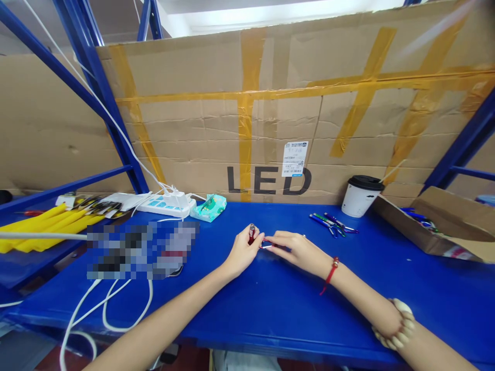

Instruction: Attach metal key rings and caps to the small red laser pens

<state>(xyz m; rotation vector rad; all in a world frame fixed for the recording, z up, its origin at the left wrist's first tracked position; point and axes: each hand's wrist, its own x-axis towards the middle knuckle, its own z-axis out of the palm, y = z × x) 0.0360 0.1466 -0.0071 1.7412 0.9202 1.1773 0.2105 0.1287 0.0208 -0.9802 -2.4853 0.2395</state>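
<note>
My left hand (pixel 242 252) is closed around a small red pen-like part (pixel 252 233) that stands upright between its fingers, above the blue table (pixel 270 299). My right hand (pixel 294 249) pinches another small red and silver piece (pixel 266 245) and holds it against the left hand's fingers. Both hands meet near the table's middle. A red string is tied round my right wrist, with a pale bead bracelet further up the arm.
Several coloured pens (pixel 333 223) lie to the right by a white cup with a black lid (pixel 360 196). An open cardboard box (pixel 433 221) sits far right. A white power strip (pixel 167 204), tissue pack (pixel 211 207), cables (pixel 116 304) and yellow parts (pixel 42 224) lie left.
</note>
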